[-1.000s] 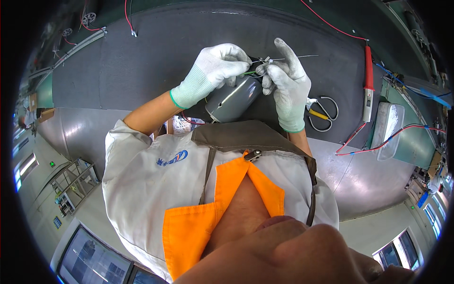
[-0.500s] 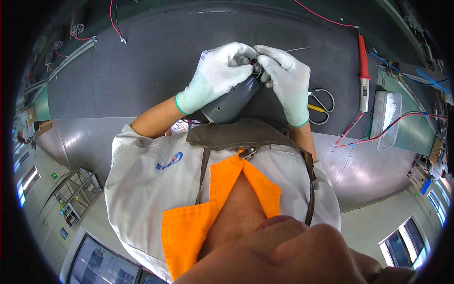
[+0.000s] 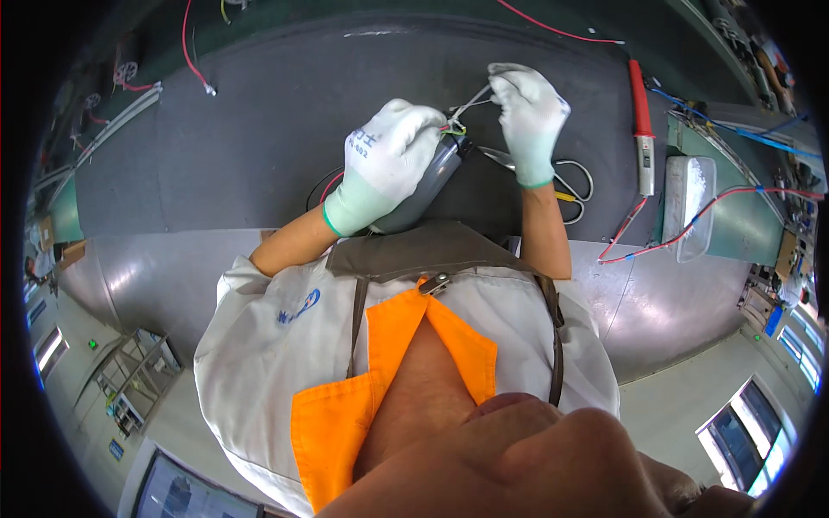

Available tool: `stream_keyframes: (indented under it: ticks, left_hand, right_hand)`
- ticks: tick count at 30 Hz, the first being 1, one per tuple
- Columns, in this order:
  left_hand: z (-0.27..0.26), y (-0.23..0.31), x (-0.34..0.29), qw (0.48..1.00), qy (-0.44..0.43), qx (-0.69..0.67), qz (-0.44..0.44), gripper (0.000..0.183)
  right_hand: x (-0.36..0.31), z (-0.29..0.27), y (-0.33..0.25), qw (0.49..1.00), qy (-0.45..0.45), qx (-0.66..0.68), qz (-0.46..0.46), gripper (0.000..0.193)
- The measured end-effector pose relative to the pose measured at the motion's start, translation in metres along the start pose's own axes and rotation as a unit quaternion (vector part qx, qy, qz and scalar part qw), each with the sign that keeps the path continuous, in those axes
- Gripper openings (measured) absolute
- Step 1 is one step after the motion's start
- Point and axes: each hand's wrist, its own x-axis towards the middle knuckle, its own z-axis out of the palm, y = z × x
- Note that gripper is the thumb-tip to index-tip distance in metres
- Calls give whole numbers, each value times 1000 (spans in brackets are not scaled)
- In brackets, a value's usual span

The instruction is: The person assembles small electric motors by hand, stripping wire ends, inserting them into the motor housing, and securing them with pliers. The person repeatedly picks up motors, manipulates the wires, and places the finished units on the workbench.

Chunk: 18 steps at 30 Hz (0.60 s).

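In the head view my left hand (image 3: 390,162), in a white glove with a green cuff, is closed at the upper end of a dark grey cylinder (image 3: 436,177). Its fingertips pinch a small bundle of wires (image 3: 452,129) with red and yellow-green insulation. A thin whitish strand (image 3: 471,105) is looped at the bundle and stretches up to the right. My right hand (image 3: 528,116), gloved alike, pinches the strand's far end; whether it is a cord or a tie I cannot tell. Scissors (image 3: 582,183) lie partly behind my right wrist.
A red-handled tool (image 3: 640,99) with a red lead lies at the right on the dark mat (image 3: 268,121). Beside it stands a clear plastic box (image 3: 691,207) with whitish contents. A red wire (image 3: 192,56) hangs at the far left.
My right hand has pulled away up and to the right, drawing the strand out. My left hand has shifted slightly down and left, and the wire bundle now shows between the hands.
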Motion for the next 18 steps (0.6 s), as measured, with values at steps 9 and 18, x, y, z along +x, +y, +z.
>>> stream_keyframes:
  ticks: [9,18]
  left_hand:
    - [-4,-5,28,979,-106,81,153,9]
    - [-15,-24,36,901,-245,172,314,18]
  right_hand:
    - [-5,3,-17,831,-177,481,217,25]
    - [-17,-13,-47,931,-156,279,177,24]
